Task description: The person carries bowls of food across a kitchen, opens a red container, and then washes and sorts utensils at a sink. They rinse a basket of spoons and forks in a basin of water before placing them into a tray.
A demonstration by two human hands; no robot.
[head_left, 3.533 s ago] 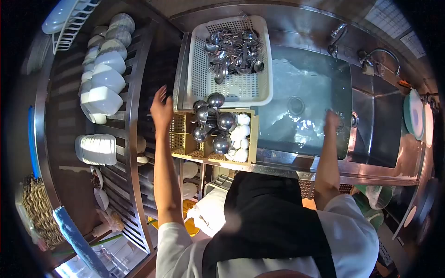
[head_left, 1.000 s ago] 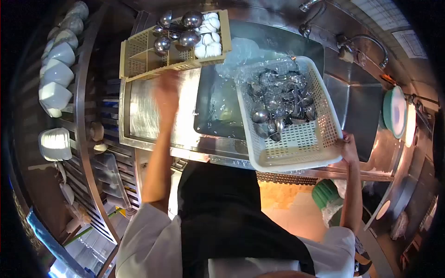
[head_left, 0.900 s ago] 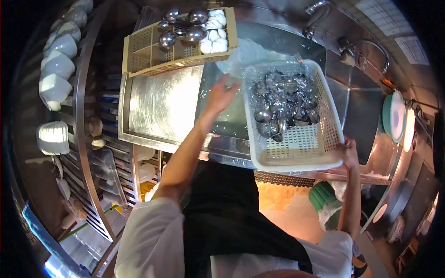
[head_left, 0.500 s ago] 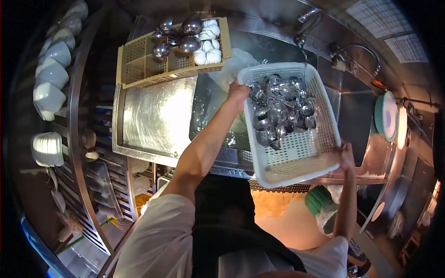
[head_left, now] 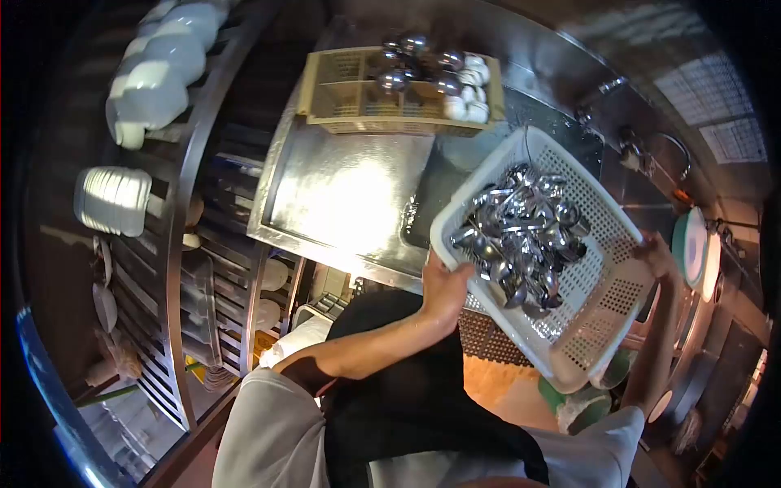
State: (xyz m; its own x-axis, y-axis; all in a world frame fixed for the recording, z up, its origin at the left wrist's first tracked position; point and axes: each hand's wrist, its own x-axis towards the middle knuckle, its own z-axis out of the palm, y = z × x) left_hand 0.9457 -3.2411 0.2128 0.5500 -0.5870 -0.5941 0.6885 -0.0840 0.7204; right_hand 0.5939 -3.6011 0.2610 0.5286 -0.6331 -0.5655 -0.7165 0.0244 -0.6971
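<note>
I hold a white perforated plastic basket (head_left: 602, 301) in the air in front of my chest, tilted. A pile of several steel spoons and forks (head_left: 521, 232) lies inside it. My left hand (head_left: 446, 286) grips the basket's near left rim. My right hand (head_left: 661, 254) grips the opposite rim on the right. The basket hangs over the front edge of the steel sink (head_left: 423, 203) and the counter.
A beige compartment rack (head_left: 358, 102) with ladles and white spoons stands at the back of the wet steel drainboard (head_left: 342, 187). White bowls (head_left: 154, 73) and stacked plates (head_left: 114, 199) fill the wire shelving on the left. Taps (head_left: 630, 146) stand beyond the sink; teal plates (head_left: 691, 244) at right.
The basket was dragged from the drainboard across the sink, then lifted out of it. My left hand moved from the beige rack to the basket's left rim; both hands now carry it toward me.
</note>
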